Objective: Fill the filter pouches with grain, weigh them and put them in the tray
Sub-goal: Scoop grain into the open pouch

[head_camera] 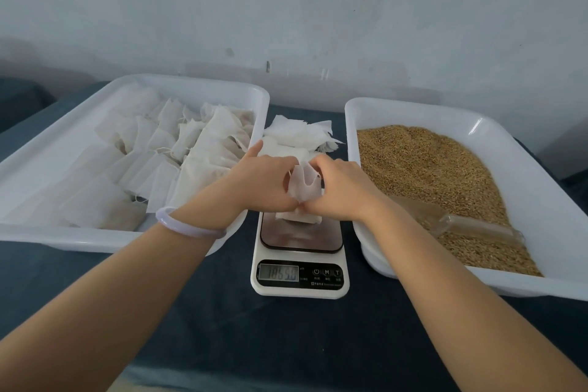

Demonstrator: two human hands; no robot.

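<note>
Both hands meet over the white kitchen scale (pixel 299 277). My left hand (pixel 265 181) and my right hand (pixel 340 188) together grip the white filter pouch (pixel 304 184), pinching its top from either side. The pouch's lower end (pixel 299 218) rests on the scale's platform. The display shows digits that are too blurred to read. The white tray (pixel 47 232) on the left holds several filled pouches (pixel 165 149). The white tray (pixel 359 111) on the right holds brown grain (pixel 429 162) with a clear scoop (pixel 451 219) lying in it.
A loose pile of empty white pouches (pixel 299 134) lies behind the scale, between the two trays. Everything stands on a dark blue cloth (pixel 286 344). A pale wall rises right behind the table. A pale bangle (pixel 187 223) circles my left wrist.
</note>
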